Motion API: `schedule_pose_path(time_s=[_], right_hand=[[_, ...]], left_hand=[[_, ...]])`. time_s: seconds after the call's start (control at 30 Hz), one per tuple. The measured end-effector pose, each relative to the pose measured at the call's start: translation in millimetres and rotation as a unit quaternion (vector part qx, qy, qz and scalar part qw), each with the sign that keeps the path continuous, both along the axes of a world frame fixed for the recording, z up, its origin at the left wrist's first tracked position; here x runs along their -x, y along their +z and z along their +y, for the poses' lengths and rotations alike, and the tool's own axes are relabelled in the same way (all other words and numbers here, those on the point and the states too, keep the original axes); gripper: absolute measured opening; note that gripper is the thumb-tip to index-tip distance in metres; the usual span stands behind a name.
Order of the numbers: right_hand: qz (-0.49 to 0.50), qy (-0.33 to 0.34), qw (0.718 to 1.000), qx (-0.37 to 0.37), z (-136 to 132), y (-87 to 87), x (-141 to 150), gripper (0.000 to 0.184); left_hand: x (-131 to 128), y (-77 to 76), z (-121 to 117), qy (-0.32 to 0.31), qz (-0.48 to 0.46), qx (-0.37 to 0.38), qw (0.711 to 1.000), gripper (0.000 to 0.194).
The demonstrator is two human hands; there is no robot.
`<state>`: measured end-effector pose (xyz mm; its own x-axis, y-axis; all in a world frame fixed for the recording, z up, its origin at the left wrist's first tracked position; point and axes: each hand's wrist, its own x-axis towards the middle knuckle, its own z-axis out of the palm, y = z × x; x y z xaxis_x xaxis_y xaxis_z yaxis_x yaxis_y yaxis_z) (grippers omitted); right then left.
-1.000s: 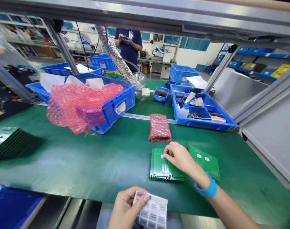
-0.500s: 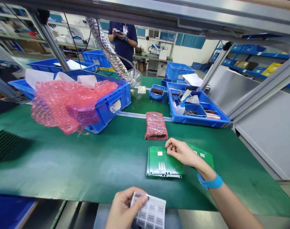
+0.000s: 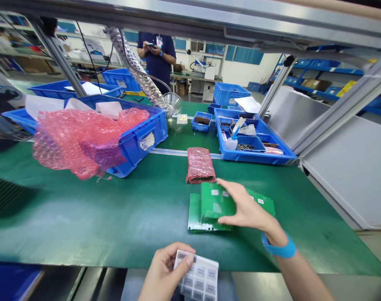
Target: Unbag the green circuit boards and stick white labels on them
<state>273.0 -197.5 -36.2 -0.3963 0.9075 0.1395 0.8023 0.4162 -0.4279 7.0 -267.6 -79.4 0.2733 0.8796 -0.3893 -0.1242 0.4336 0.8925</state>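
My right hand point(image 3: 245, 207) grips a green circuit board point(image 3: 216, 201) by its right edge and holds it lifted above a stack of green boards point(image 3: 196, 220) on the green mat. More green boards point(image 3: 262, 200) lie just right of that hand. A blue band circles my right wrist. Near the bench's front edge my left hand point(image 3: 162, 274) pinches a sheet of small white labels point(image 3: 199, 281) between thumb and fingers. A folded pink bubble-wrap pouch point(image 3: 200, 164) lies just beyond the boards.
A blue crate point(image 3: 140, 136) spilling pink bubble wrap point(image 3: 80, 140) stands at left. A blue parts tray point(image 3: 255, 142) with a white squeeze bottle sits at back right. Dark boards point(image 3: 2, 194) are stacked at far left. A person point(image 3: 155, 52) stands beyond the bench.
My right hand left the label spot on the top board, took that board by its edge and lifted it off the stack. The left hand keeps holding the label sheet.
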Motion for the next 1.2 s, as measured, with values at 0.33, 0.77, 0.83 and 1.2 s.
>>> schedule_pose_path(time_s=[0.33, 0.77, 0.83, 1.2], right_hand=[[0.000, -0.172, 0.983, -0.056, -48.5, -32.8, -51.3, 0.047], [0.047, 0.068, 0.965, -0.250, -81.9, -7.6, 86.3, 0.026], [-0.003, 0.103, 0.949, -0.298, -81.8, -7.1, 84.9, 0.036], [0.128, 0.063, 0.969, -0.202, -77.6, -11.4, 102.4, 0.026]], left_hand=[[-14.3, -6.8, -4.6, -0.012, -0.045, -0.009, 0.999, 0.041], [-12.0, 6.9, -9.4, 0.024, -0.219, 0.100, 0.970, 0.030], [-13.1, 5.8, -9.7, 0.049, -0.251, 0.136, 0.957, 0.026], [-14.4, -0.6, -10.2, 0.054, -0.175, 0.042, 0.982, 0.032]])
